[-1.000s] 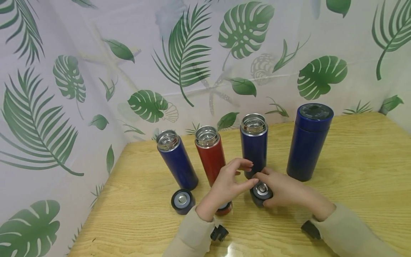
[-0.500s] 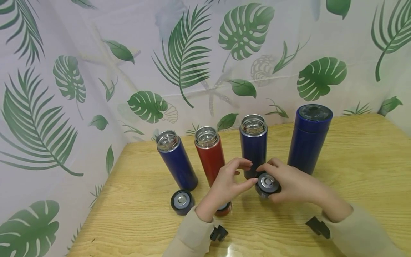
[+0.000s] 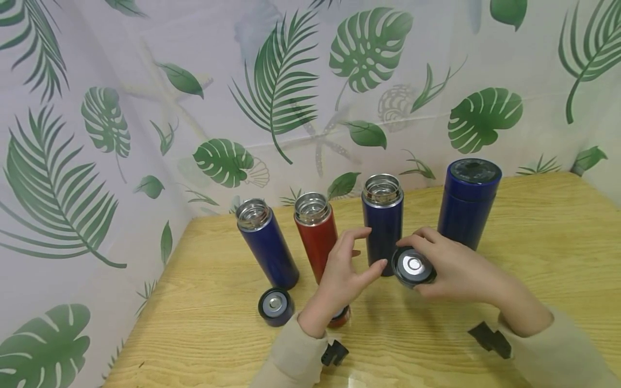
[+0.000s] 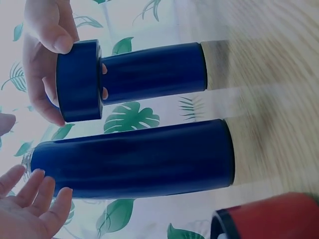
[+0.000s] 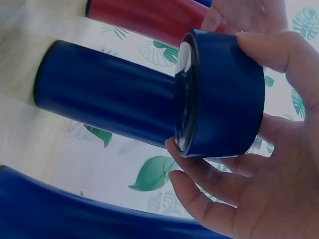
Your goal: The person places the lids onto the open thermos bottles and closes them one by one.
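Observation:
My right hand [image 3: 458,269] pinches a dark blue bottle lid [image 3: 413,267] by its rim, above the table. The lid's steel-centred inner side faces up in the head view; its blue side wall shows in the right wrist view [image 5: 227,94]. My left hand [image 3: 342,275] is raised with thumb and fingers apart and nothing between them. Just beyond both hands stands an uncapped blue thermos bottle [image 3: 383,226], its steel mouth exposed. An uncapped red thermos bottle [image 3: 317,231] is partly hidden behind my left hand.
Another uncapped blue bottle [image 3: 269,245] stands at the left, with a dark lid [image 3: 275,310] lying inner side up before it. A red lid [image 3: 339,319] is partly covered by my left wrist. At the right stands a capped blue bottle [image 3: 468,207]. Leaf-patterned cloth [image 3: 291,172] backs the table.
My right hand has lifted the blue lid off the table and carried it slightly right. My left hand has stayed near its place, its thumb and fingers a little wider apart.

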### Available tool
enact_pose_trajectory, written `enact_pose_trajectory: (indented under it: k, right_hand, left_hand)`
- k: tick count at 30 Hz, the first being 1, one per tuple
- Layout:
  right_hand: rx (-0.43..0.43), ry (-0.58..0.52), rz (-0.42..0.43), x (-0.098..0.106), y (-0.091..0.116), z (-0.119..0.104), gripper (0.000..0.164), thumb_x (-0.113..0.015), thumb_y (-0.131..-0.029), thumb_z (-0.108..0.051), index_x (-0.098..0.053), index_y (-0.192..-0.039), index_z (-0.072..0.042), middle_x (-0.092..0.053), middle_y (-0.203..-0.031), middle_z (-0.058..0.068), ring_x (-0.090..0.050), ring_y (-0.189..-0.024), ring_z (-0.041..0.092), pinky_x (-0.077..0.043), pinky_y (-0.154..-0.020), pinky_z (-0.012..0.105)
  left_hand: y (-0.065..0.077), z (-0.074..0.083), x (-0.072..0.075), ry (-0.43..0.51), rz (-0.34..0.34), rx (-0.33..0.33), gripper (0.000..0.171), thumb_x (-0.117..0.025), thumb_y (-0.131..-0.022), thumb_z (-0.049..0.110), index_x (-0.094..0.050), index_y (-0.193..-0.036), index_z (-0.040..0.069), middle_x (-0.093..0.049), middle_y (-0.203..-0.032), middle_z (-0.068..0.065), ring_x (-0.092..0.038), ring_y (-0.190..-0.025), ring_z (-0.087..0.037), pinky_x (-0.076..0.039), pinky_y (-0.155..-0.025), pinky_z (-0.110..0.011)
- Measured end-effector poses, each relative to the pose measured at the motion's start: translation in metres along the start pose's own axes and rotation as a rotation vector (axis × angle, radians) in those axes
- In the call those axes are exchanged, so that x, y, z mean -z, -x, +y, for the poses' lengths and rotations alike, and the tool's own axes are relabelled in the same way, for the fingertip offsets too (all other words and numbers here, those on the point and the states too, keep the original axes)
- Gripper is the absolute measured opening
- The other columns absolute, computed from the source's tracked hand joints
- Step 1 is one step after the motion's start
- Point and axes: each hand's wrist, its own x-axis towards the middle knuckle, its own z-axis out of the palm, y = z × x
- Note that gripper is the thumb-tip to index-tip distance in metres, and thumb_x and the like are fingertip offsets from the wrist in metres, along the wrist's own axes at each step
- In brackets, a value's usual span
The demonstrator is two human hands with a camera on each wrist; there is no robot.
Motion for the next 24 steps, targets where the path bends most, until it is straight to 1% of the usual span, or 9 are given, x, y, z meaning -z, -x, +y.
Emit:
enact_pose_trajectory:
  k: [3, 5, 10, 15, 20, 24]
  right_hand:
    - [0.000, 0.011, 0.021, 0.004, 0.000, -0.001, 0.062, -0.076, -0.059, -0.014, -0.051, -0.115, -0.007, -0.049, -0.103, 0.007, -0.052, -0.082, 0.015, -0.046, -0.065, 0.033]
    - [0.008, 0.025, 0.041, 0.006, 0.000, -0.001, 0.063, -0.076, -0.058, -0.014, -0.051, -0.115, -0.007, -0.049, -0.102, 0.007, -0.052, -0.083, 0.016, -0.046, -0.067, 0.034]
    - [0.046, 0.054, 0.101, 0.012, 0.001, -0.002, 0.064, -0.077, -0.055, -0.014, -0.051, -0.113, -0.006, -0.050, -0.102, 0.006, -0.052, -0.085, 0.018, -0.046, -0.070, 0.038]
    - [0.089, 0.064, 0.151, 0.018, 0.003, -0.002, 0.063, -0.077, -0.054, -0.012, -0.051, -0.112, -0.007, -0.049, -0.102, 0.003, -0.053, -0.083, 0.015, -0.046, -0.068, 0.036]
    - [0.104, 0.069, 0.162, 0.019, 0.002, -0.002, 0.062, -0.077, -0.055, -0.012, -0.051, -0.111, -0.007, -0.050, -0.101, 0.003, -0.053, -0.081, 0.014, -0.046, -0.067, 0.035]
    - [0.097, 0.076, 0.161, 0.019, 0.002, -0.002, 0.062, -0.077, -0.055, -0.013, -0.051, -0.111, -0.008, -0.050, -0.103, 0.004, -0.053, -0.082, 0.016, -0.046, -0.068, 0.036]
  left_hand:
    - [-0.003, 0.003, -0.001, 0.032, 0.030, 0.026, 0.052, -0.065, -0.080, 0.012, -0.038, -0.123, 0.000, -0.043, -0.124, -0.011, -0.042, -0.114, -0.020, -0.044, -0.083, -0.030]
    - [-0.006, 0.006, -0.001, 0.038, 0.050, 0.032, 0.054, -0.065, -0.080, 0.013, -0.036, -0.125, 0.001, -0.040, -0.126, -0.011, -0.040, -0.116, -0.021, -0.044, -0.084, -0.031]
    - [-0.014, 0.011, -0.002, 0.044, 0.097, 0.021, 0.058, -0.065, -0.080, 0.014, -0.034, -0.127, 0.003, -0.038, -0.128, -0.011, -0.037, -0.118, -0.020, -0.042, -0.085, -0.033]
    - [-0.020, 0.012, -0.002, 0.045, 0.127, 0.019, 0.059, -0.065, -0.080, 0.014, -0.033, -0.128, 0.003, -0.036, -0.129, -0.011, -0.035, -0.119, -0.017, -0.041, -0.087, -0.036]
    - [-0.026, 0.014, -0.004, 0.036, 0.165, 0.033, 0.061, -0.066, -0.079, 0.016, -0.032, -0.129, 0.003, -0.036, -0.129, -0.010, -0.034, -0.119, -0.017, -0.040, -0.088, -0.037]
    - [-0.031, 0.018, -0.005, 0.043, 0.189, 0.066, 0.062, -0.066, -0.079, 0.017, -0.032, -0.129, 0.003, -0.035, -0.129, -0.009, -0.033, -0.119, -0.016, -0.039, -0.088, -0.037]
